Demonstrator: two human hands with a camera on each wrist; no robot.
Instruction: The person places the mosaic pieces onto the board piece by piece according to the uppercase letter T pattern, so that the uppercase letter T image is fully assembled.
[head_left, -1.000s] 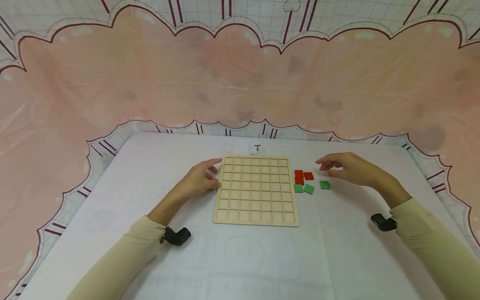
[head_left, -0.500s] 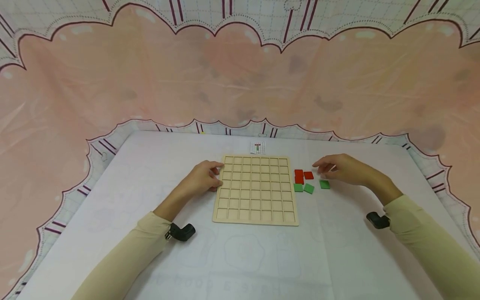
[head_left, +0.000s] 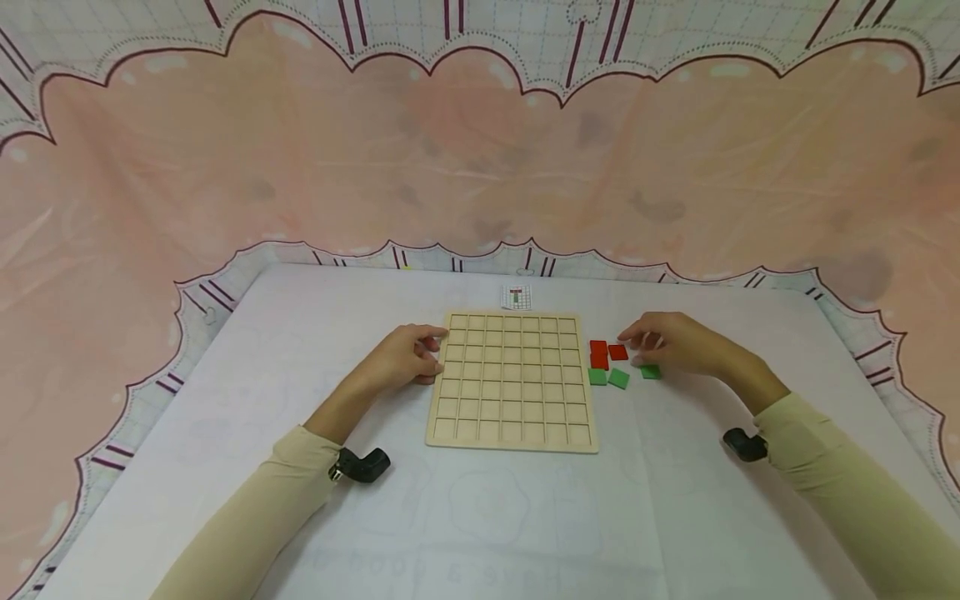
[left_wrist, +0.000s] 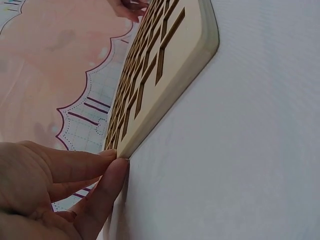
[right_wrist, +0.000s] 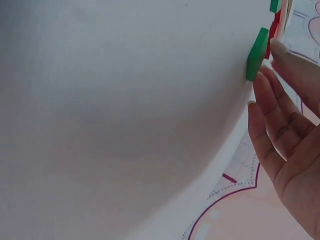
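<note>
A wooden grid board (head_left: 512, 383) lies flat on the white table. My left hand (head_left: 401, 357) is at its left side; in the left wrist view the thumb and index fingertips (left_wrist: 117, 167) touch the board's edge. Past the board's right side, my right hand (head_left: 675, 342) hovers with slightly bent fingers and holds nothing. Its fingertips are just right of a single red tile (head_left: 618, 352), and the hand partly covers a green tile (head_left: 651, 372). Further red tiles (head_left: 598, 354) and two green tiles (head_left: 618, 379) lie against or near the board.
A small printed card (head_left: 516, 297) with a red-and-green T pattern lies behind the board. A black camera (head_left: 363, 465) is on the left wrist, another camera (head_left: 745, 445) on the right. A patterned cloth (head_left: 480, 167) hangs behind the table.
My right hand has moved left and slightly down towards the red tile, now partly over the right-hand green tile. My left hand has shifted slightly along the board's left edge. Board and tiles stay put.
</note>
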